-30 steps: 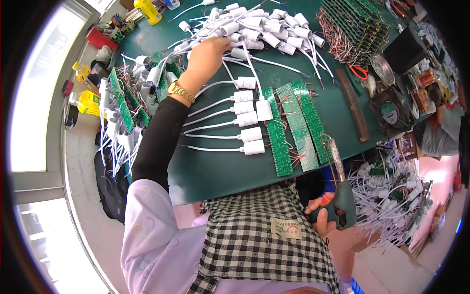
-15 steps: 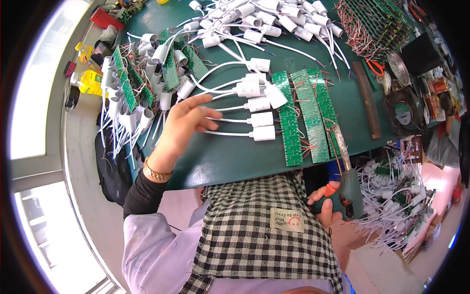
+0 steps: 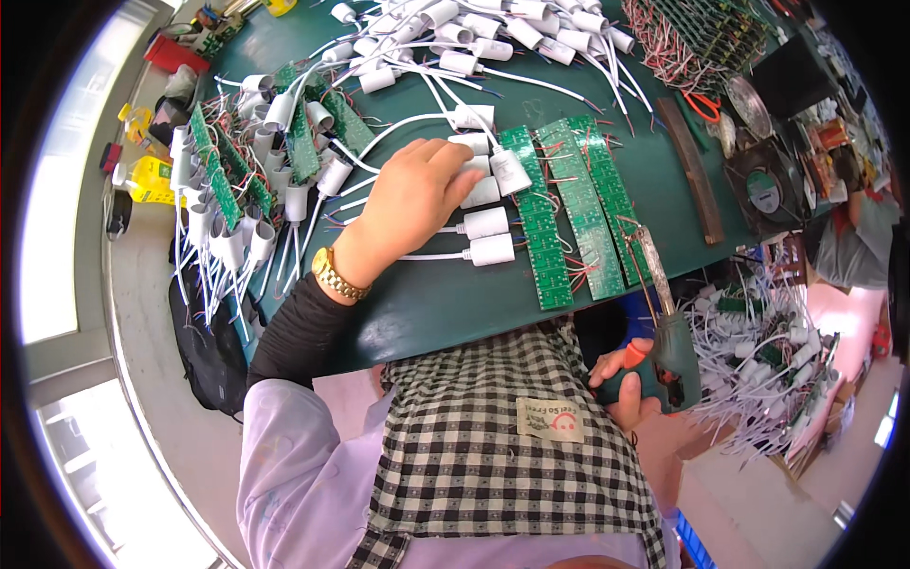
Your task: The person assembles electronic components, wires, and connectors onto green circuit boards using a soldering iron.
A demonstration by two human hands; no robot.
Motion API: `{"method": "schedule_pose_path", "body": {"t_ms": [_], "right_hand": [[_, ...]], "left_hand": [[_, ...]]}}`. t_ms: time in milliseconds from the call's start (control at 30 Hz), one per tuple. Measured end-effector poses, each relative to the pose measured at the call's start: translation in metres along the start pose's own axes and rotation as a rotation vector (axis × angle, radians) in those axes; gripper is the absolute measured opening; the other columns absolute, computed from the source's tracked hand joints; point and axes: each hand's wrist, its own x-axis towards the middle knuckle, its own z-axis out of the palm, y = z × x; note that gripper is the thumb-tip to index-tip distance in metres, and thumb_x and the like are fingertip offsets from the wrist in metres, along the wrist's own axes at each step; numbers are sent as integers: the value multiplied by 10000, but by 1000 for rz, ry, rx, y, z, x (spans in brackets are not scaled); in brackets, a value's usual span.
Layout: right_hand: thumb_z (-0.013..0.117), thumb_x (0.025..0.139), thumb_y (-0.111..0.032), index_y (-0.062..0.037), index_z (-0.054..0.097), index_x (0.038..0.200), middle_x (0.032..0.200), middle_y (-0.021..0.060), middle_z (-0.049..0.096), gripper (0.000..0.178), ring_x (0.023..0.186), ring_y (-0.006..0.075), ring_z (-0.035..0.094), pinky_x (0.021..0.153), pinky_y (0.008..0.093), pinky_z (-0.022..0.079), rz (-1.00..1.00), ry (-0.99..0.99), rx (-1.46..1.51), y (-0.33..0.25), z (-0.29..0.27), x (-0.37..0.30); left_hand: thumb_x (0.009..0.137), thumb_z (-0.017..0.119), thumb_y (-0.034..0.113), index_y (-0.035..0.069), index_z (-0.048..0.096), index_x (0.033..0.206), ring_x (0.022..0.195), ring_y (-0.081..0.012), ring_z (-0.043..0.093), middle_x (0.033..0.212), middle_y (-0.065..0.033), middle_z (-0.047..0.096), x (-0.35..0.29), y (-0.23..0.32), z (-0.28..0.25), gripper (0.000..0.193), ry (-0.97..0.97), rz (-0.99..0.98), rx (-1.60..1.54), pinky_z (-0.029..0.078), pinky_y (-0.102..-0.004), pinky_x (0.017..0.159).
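My left hand (image 3: 412, 194) reaches in over a row of white plastic end caps with cables. Its fingers are bent together against the caps in the middle of the row, and its fingertips are partly hidden. Two caps, one of them this end cap (image 3: 491, 249), lie nearer the table edge. A tilted cap (image 3: 510, 173) rests against the leftmost green circuit board strip (image 3: 545, 242). Beside it lie two more strips, one in the middle (image 3: 586, 209) and one on the right (image 3: 611, 180). My right hand (image 3: 626, 384) grips a green soldering gun (image 3: 675, 351) with an orange trigger, its metal tip pointing up by the right strip.
A heap of white caps (image 3: 493, 38) covers the back of the green table (image 3: 445, 308). Caps with boards (image 3: 242, 180) stand at left. Stacked boards (image 3: 697, 43), a dark bar (image 3: 690, 171) and a fan (image 3: 766, 194) sit at right. More cabled caps (image 3: 758, 360) are piled below.
My left hand has moved right and forward, from above the cables onto the white caps, and its spread fingers have curled. My right hand keeps hold of the soldering gun. The view has shifted slightly.
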Motion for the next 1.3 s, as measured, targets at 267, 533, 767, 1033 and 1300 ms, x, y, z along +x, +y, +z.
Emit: {"method": "schedule_pose_path", "body": {"t_ms": [267,533,767,1033,1300], "right_hand": [[549,896,-191,-9,379,1244,811,115,555,428,646,175,559,599,314,487,83,-17,20,1,3,6],[529,909,-184,-13,377,1252,819,115,558,413,661,171,558,615,316,491,50,4,69,14,-4,0],[533,903,-183,-18,381,1255,811,112,562,418,649,173,564,609,310,493,69,-10,10,5,1,6],[540,894,-177,-21,385,1257,807,112,561,425,646,170,559,604,311,493,41,-21,2,5,-1,4],[509,874,-118,-11,355,1280,803,141,552,447,621,200,569,578,345,507,16,-40,52,13,-7,4]], "left_hand": [[727,693,-17,14,496,1120,985,-267,547,1145,-147,517,-15,-22,10,441,79,221,-238,495,-322,782],[648,675,-15,61,597,908,733,-251,555,960,-87,581,-10,-5,7,282,237,485,12,472,-350,633],[634,729,-46,17,547,1032,783,-260,618,978,-133,610,-40,74,2,443,157,522,-262,518,-341,626],[645,700,1,31,584,938,805,-260,555,950,-86,568,-43,55,41,316,34,489,-33,461,-342,694],[594,717,30,67,608,816,857,-225,537,930,-37,565,-38,49,55,250,218,538,61,406,-396,788]]}}
